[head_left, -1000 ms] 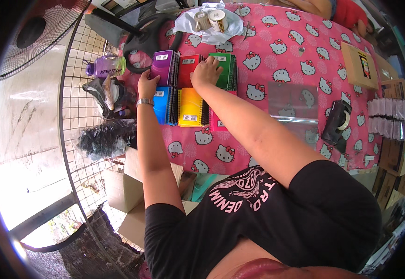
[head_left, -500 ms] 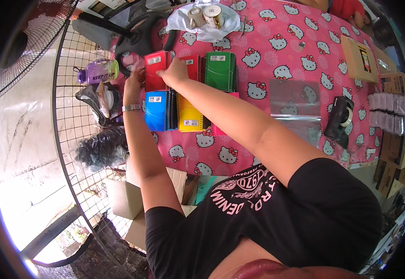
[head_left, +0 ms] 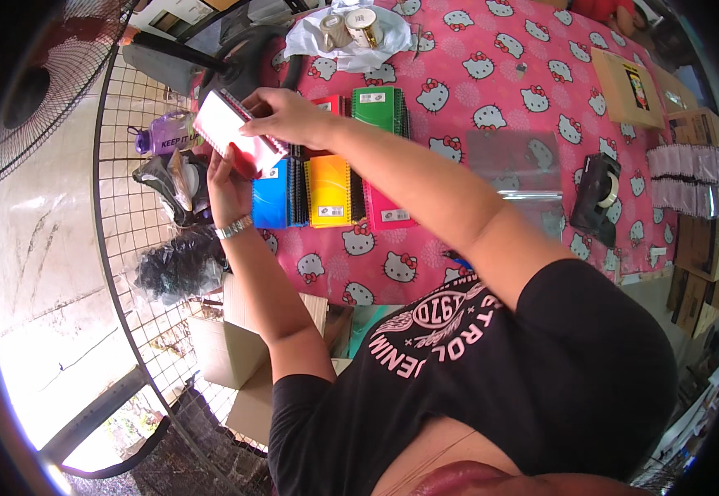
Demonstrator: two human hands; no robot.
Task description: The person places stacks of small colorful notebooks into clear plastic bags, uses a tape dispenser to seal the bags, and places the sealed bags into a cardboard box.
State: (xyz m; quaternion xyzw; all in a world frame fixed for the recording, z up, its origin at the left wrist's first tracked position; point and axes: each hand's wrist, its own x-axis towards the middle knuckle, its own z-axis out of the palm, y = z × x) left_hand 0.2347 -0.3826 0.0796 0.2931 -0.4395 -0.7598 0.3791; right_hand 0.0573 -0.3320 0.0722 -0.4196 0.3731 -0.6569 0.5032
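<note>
A red spiral notebook is raised off the table and tilted, with bright glare whitening most of its cover. My left hand grips its lower edge, thumb on the cover. At the spiral side, my right hand has its fingers closed on the same notebook. Just below lie spiral notebooks in blue, yellow and pink. Behind my right forearm are green notebooks and another red notebook, partly covered by my hand.
Mugs sit on white wrapping at the back. On the right are clear plastic sleeves, a black tape dispenser and cardboard boxes. A purple bottle, a wire grid and a fan stand left.
The red notebook at the left of the back row has come up off the table in both hands and is tilted leftward. My right hand has moved slightly left.
</note>
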